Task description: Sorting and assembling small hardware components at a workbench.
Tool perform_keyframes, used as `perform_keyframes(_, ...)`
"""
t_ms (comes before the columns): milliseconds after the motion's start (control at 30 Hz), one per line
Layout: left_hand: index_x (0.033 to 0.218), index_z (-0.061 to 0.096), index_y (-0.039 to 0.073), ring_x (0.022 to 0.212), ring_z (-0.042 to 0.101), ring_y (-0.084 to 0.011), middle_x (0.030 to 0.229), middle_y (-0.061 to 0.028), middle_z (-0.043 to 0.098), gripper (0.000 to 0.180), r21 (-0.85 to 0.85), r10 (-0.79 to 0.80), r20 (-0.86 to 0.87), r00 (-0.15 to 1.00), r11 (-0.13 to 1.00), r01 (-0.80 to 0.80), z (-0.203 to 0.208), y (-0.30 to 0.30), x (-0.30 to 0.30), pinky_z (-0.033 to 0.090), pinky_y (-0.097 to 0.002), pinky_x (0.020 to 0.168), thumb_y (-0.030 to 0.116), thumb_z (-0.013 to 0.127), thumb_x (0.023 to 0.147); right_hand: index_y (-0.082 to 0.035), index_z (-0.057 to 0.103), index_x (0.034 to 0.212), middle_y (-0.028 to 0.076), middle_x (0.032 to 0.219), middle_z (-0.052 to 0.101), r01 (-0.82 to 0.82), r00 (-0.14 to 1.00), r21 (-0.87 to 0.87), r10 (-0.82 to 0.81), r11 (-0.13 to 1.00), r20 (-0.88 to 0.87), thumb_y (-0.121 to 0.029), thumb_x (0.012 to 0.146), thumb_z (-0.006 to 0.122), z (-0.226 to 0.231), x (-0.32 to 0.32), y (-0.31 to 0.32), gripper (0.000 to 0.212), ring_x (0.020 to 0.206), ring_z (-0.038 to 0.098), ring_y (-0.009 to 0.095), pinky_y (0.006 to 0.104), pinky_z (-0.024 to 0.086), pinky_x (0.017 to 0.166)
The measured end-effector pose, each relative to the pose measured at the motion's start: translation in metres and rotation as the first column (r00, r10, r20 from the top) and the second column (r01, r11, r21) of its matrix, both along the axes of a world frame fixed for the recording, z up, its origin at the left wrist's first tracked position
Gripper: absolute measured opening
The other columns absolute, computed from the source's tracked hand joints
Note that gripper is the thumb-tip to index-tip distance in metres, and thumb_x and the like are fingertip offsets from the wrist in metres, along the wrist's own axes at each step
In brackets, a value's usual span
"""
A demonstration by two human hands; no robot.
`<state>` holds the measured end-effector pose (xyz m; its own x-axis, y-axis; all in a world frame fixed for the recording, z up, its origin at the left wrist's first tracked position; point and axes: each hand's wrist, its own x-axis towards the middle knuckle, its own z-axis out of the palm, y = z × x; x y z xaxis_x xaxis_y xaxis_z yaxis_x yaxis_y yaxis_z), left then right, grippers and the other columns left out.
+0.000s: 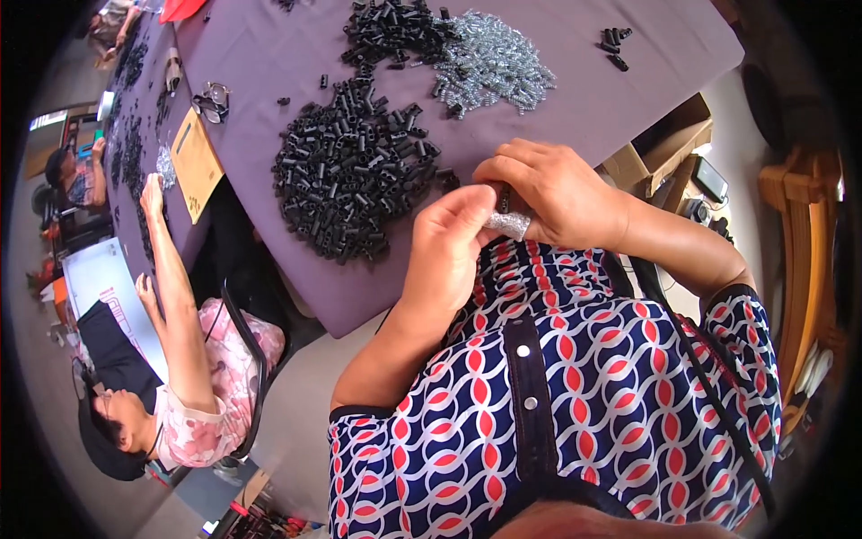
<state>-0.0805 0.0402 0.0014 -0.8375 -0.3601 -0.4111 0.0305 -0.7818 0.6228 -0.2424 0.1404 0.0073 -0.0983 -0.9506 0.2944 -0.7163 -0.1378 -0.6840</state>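
Note:
Just off the near table edge, in front of my chest, my two hands meet. My left hand (455,235) is closed, thumb and fingers pinched together; what they grip is hidden. Curled over beside it is my right hand (561,198), also closed. Between the hands shows a small dark piece (504,195), mostly covered by fingers. A silver wrapping (510,225) sits at my right thumb, close to my left fingertips. Beyond my left hand lies a large heap of short black tubular parts (346,171). Farther off are another black heap (395,31) and a pile of small silver springs (492,63).
A purple cloth (575,117) covers the table. Several loose black parts (615,45) lie at far right. Eyeglasses (214,101) and a yellow envelope (195,162) rest at left. An open cardboard box (664,144) stands right. Another person (193,386) reaches over the table at left.

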Motion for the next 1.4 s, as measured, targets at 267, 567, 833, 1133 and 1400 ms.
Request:
perform_keyframes(267,0.106,0.068,-0.004,0.091,0.063,-0.014,0.1,-0.0075,0.068,0.02,0.107,-0.135,-0.007,0.991,0.985,0.135,0.005,0.001,-0.001,0.049,-0.0292,0.085,0.013,0.062,0.097,0.001,0.057,0.108,0.015,0.09,0.06,-0.097,0.994,-0.084,0.102,0.992,0.049,-0.025,0.077,0.073,-0.012,-0.002,0.004,0.043,0.082,0.06,0.036,0.0441,0.051,0.07)
perform_keyframes(567,0.097,0.068,-0.002,0.086,0.063,-0.0146,0.099,-0.0064,0.068,0.01,-0.627,-0.172,0.218,0.961,0.729,0.273,0.004,0.004,-0.011,0.049,-0.0302,0.076,0.008,0.065,0.093,-0.001,0.059,0.113,0.014,0.105,0.063,-0.044,0.985,-0.045,0.036,0.998,-0.166,-0.023,0.079,0.073,-0.007,-0.015,0.017,0.043,0.098,0.061,0.035,0.0453,0.051,0.081)
perform_keyframes(833,0.098,0.07,0.006,0.095,0.055,-0.0287,0.101,-0.0075,0.06,0.019,-0.865,0.188,0.218,0.958,-0.418,0.278,0.009,-0.048,-0.011,0.046,-0.04,0.084,0.002,0.069,0.08,-0.011,0.054,0.135,0.012,0.15,0.041,0.572,0.632,-0.044,-0.475,0.819,-0.612,-0.018,0.082,0.071,-0.033,-0.108,0.038,0.056,0.147,0.024,0.034,0.0498,0.021,0.12)
perform_keyframes(1133,0.091,0.07,0.006,0.096,0.055,-0.0275,0.097,-0.0052,0.061,0.015,-0.844,0.16,0.278,0.947,-0.431,0.32,0.007,-0.055,-0.017,0.045,-0.039,0.085,0.003,0.071,0.077,-0.02,0.044,0.147,0.013,0.155,0.034,0.637,0.612,-0.117,-0.592,0.762,-0.524,-0.026,0.082,0.073,-0.042,-0.121,0.041,0.071,0.148,0.021,0.038,0.0539,0.02,0.12)
perform_keyframes(1400,0.086,0.068,0.006,0.095,0.055,-0.0277,0.096,-0.0054,0.061,0.012,-0.854,0.154,0.256,0.954,-0.427,0.298,0.005,-0.058,-0.018,0.045,-0.0392,0.084,0.003,0.072,0.075,-0.017,0.064,0.126,0.012,0.157,0.031,0.274,0.853,0.035,-0.226,0.961,-0.471,-0.037,0.076,0.075,-0.017,-0.056,0.026,0.054,0.149,0.016,0.041,0.0609,0.018,0.118)
